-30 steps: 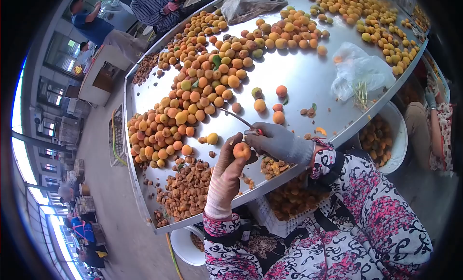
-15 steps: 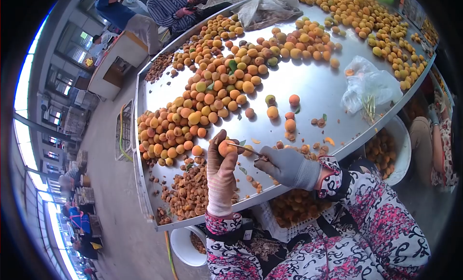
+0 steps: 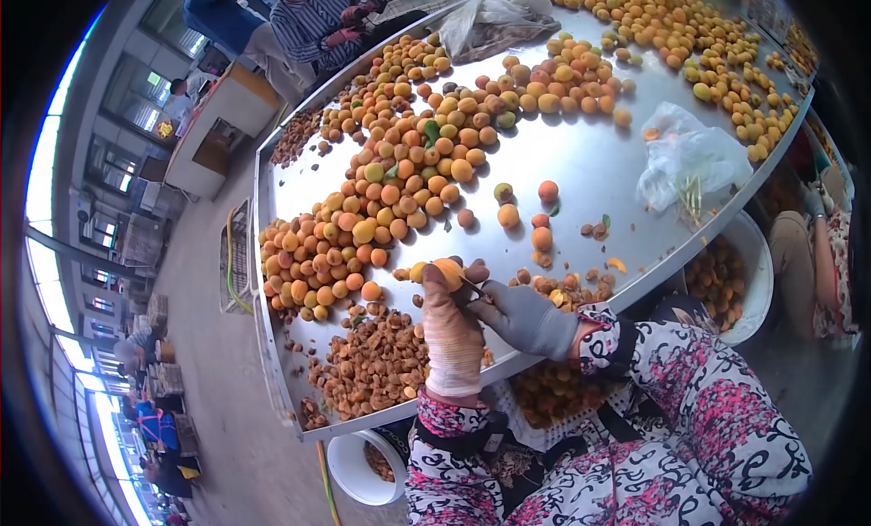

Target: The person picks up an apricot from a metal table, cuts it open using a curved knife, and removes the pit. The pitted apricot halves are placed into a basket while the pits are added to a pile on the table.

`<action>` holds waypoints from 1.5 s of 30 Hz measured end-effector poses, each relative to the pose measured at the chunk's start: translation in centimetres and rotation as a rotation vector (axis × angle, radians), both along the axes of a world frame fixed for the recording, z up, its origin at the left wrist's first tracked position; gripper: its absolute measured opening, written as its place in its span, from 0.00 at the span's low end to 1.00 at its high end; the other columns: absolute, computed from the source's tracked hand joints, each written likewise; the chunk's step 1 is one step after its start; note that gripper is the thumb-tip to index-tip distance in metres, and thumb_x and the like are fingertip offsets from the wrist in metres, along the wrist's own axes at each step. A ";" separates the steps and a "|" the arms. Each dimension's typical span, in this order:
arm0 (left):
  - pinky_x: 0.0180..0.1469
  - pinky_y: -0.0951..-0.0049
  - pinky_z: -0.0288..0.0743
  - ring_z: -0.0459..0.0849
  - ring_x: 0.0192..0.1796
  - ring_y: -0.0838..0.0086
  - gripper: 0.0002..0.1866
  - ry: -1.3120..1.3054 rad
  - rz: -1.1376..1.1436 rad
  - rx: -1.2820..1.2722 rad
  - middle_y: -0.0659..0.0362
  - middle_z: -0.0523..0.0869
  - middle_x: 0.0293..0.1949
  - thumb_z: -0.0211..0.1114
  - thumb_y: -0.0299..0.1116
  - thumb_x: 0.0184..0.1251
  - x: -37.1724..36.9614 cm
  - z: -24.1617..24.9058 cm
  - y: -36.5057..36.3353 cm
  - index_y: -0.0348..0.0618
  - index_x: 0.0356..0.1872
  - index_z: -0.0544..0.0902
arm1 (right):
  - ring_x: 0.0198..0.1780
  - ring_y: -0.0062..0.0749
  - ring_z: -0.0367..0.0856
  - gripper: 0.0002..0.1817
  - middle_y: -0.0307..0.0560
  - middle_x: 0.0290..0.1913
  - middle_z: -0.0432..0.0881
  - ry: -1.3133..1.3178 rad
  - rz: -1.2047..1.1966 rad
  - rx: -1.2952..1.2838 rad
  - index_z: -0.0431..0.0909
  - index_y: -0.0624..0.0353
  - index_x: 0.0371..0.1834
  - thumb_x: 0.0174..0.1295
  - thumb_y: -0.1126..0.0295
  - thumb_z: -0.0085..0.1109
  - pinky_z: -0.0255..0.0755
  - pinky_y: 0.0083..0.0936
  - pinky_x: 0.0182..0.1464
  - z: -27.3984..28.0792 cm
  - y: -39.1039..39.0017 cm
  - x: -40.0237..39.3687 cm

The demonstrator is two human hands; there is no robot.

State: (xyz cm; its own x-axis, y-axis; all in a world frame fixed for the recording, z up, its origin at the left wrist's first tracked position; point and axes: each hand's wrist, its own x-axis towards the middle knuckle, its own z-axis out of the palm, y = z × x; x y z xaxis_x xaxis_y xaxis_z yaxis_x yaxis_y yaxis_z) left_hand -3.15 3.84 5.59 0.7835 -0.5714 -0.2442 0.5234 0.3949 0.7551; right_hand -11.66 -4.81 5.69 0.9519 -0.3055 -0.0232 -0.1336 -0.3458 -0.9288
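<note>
Biggest risk imo is a slip: L hand (image 3: 452, 331) has an apricot (image 3: 446, 272) pinched in its fingers over the near side of the bench (image 3: 581, 163), and R hand (image 3: 526, 319) is closed round a thin knife (image 3: 486, 297) right beside it, blade mostly hidden so can't tell the angle. If juice makes the apricot slick, it could twist & the edge could nick the L thumb, or it could drop near the brown pits (image 3: 367, 367) on the left, tbh.

Apricot (image 3: 449, 273) and slim knife (image 3: 475, 290) in hand
We see the orange-yellow apricot gripped in the left hand (image 3: 449, 331); the knife, mostly hidden by the right hand (image 3: 529, 321), seems to touch it.
</note>
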 end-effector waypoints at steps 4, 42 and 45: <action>0.52 0.64 0.72 0.79 0.46 0.62 0.26 0.158 0.001 -0.015 0.50 0.82 0.32 0.55 0.57 0.63 -0.4 1.1 -0.2 0.38 0.39 0.74 | 0.36 0.56 0.78 0.22 0.61 0.31 0.78 0.000 -0.025 -0.082 0.69 0.60 0.46 0.66 0.50 0.42 0.71 0.44 0.39 -0.8 0.0 0.4; 0.42 0.79 0.64 0.69 0.35 0.78 0.18 -0.355 0.059 0.312 0.63 0.73 0.32 0.50 0.48 0.69 0.4 -1.3 -0.7 0.41 0.40 0.74 | 0.22 0.39 0.76 0.20 0.46 0.18 0.74 -0.054 -0.137 0.237 0.71 0.61 0.34 0.66 0.52 0.44 0.70 0.32 0.26 -1.1 0.3 0.9; 0.42 0.78 0.65 0.69 0.35 0.78 0.19 -0.409 0.058 0.330 0.63 0.73 0.33 0.50 0.48 0.70 0.8 -1.9 -0.7 0.40 0.40 0.74 | 0.25 0.32 0.77 0.21 0.44 0.21 0.74 0.239 -0.036 0.598 0.72 0.63 0.36 0.67 0.53 0.44 0.70 0.26 0.29 0.6 -0.5 0.7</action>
